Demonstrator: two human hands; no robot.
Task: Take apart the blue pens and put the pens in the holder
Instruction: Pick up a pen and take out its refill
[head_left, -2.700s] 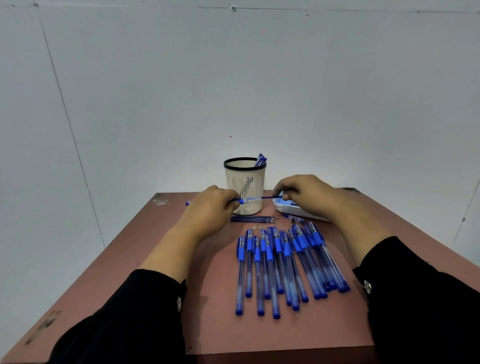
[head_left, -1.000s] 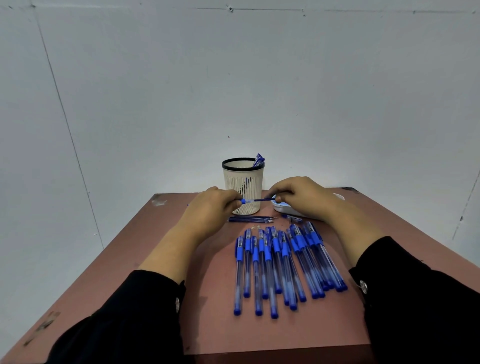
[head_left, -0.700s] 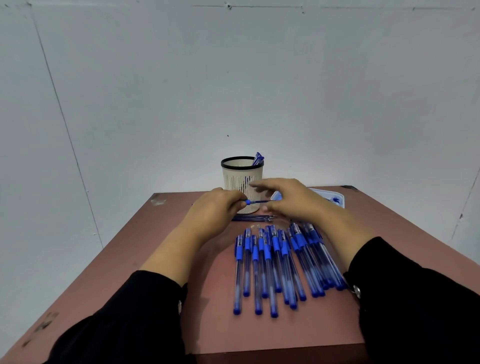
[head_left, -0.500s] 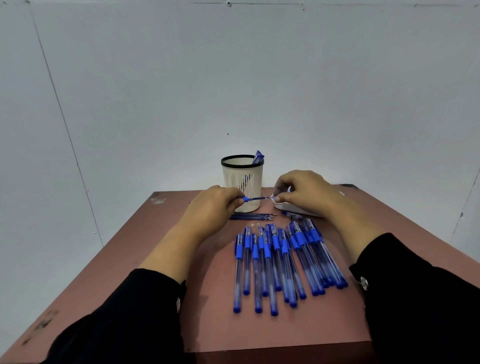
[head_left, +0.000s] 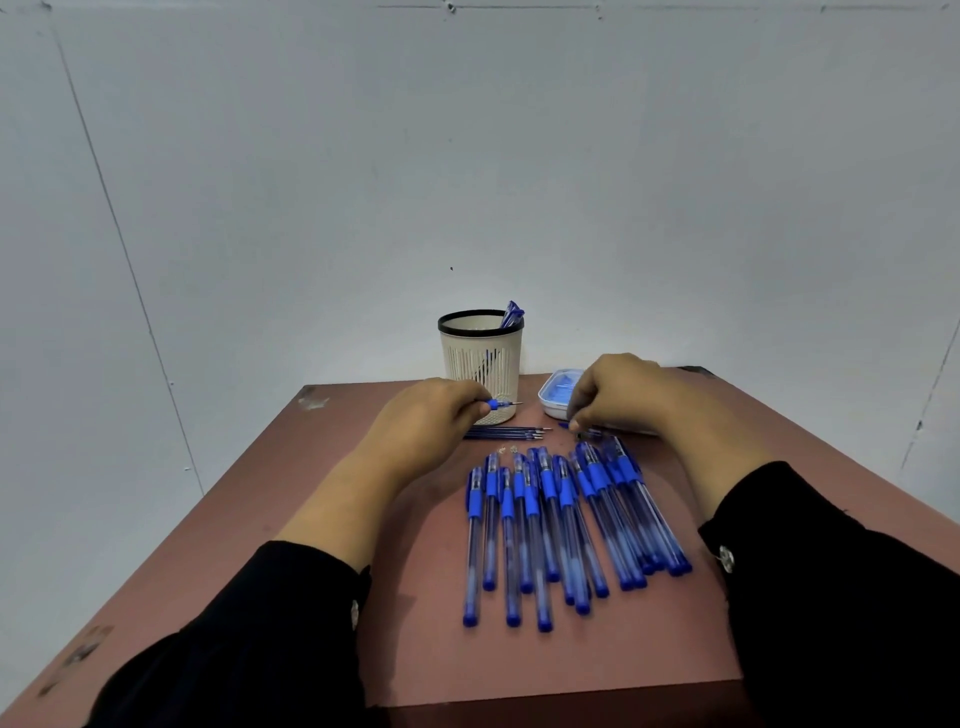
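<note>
On the reddish worktop (head_left: 322, 499), near its far edge, stands the pen holder (head_left: 481, 358), cream w/ black rim, blue pen parts (head_left: 512, 315) poking out its right side. L hand (head_left: 426, 426) sits just in front of holder, grip curled round a blue pen (head_left: 500, 404): only the blue collar & metal tip show past the fingers, tip pointing right. R hand (head_left: 618, 395) is down at the worktop beside a white tray (head_left: 551, 402), fingertips pinching a small dark-blue piece (head_left: 584, 430); too small to say which part. Between the hands, a few thin refills (head_left: 506, 432) lie side by side, tips right. Tiny springs or bits (head_left: 506, 450) just below them. Closer in, a row of whole blue pens (head_left: 566, 525) lies fanned out, caps toward the viewer. Both arms in black sleeves (head_left: 239, 639).
</note>
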